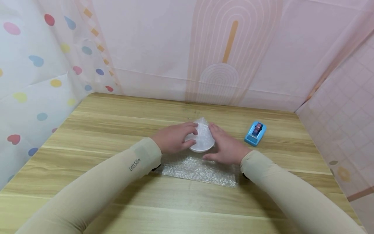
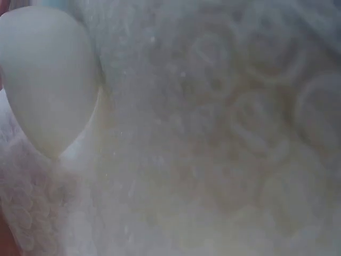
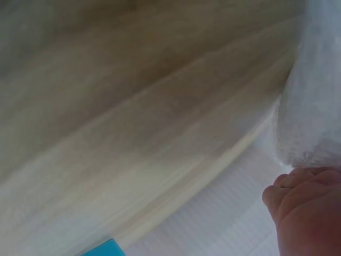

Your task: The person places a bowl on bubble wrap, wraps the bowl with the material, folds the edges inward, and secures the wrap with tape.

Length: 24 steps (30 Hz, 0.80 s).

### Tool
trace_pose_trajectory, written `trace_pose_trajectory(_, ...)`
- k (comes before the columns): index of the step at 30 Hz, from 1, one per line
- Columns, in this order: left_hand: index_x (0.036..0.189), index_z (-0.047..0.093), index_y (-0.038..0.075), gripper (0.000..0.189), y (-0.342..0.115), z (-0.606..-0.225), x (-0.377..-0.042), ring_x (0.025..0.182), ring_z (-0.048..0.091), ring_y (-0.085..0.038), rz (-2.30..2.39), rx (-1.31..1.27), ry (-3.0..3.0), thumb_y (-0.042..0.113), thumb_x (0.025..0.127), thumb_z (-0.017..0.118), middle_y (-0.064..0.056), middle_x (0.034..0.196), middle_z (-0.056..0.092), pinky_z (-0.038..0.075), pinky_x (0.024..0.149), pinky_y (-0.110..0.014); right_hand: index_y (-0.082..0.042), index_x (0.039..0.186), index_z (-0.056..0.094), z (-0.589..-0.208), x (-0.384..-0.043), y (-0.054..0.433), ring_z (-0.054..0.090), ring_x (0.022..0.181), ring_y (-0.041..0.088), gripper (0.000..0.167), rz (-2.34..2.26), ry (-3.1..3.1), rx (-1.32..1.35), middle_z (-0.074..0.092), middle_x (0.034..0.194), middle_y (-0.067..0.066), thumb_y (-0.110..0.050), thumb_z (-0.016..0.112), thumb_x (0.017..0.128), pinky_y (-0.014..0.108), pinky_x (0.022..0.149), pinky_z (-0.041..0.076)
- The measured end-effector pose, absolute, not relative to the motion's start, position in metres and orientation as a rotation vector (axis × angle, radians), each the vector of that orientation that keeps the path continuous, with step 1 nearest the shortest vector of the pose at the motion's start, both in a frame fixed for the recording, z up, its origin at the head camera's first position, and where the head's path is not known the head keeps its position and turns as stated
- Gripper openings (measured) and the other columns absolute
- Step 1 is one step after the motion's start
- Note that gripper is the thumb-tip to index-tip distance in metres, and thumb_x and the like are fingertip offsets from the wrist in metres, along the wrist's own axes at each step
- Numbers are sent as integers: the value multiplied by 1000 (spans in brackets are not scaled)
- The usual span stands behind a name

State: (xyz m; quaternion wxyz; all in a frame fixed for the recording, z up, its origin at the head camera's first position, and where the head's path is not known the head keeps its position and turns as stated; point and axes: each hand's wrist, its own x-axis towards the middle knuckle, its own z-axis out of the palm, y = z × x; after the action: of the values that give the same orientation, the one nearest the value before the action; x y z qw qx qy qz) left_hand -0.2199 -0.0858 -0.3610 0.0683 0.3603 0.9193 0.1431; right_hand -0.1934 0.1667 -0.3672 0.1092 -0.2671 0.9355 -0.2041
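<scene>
**Left hand and right hand flank a white, round, smooth bowl**

We see the left hand's fingers bent over the bowl's left side, though we cannot tell whether they grip; the right hand lies spread along its right, thumb apart. The bowl sits at the centre of the frame, partly covered by clear plastic bubble wrap that spreads toward the lower centre. As we judge it, the springy plastic could lift away if a hand lets go, and the curved bowl could slide if pushed unevenly. The wrap's near edge lies well inside the pale wood-grain table. We have more room leftward; at centre right, a blue plastic tape dispenser near the right hand limits sideways movement.
</scene>
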Motion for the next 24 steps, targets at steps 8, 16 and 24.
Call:
trace_pose_trajectory(8, 149, 50, 11, 61, -82, -365, -217, 164, 19, -31, 451, 1115, 2713, 52, 105, 59, -11, 175, 26, 24, 132, -47, -2, 169, 2, -368, -190, 165, 6, 166, 31, 127, -559, 2741, -811, 4, 178, 18, -58, 82, 87, 49, 132, 19)
trace_pose_trajectory(16, 159, 38, 9, 87, -78, -368, -213, 165, 9, -36, 362, 1155, 2723, 66, 98, 61, -15, 177, 16, 21, 132, -49, -1, 168, -1, -369, -190, 165, 4, 166, 31, 129, -508, 2753, -845, 2, 178, 19, -59, 81, 87, 48, 133, 16)
trace_pose_trajectory(24, 169, 16, 6, 109, -70, -369, -211, 165, 3, -40, 138, 1183, 2775, 79, 96, 51, -15, 177, 5, 11, 134, -47, 4, 167, -1, -370, -190, 166, 1, 166, 32, 123, -450, 2757, -921, 0, 177, 22, -54, 77, 91, 47, 134, 11)
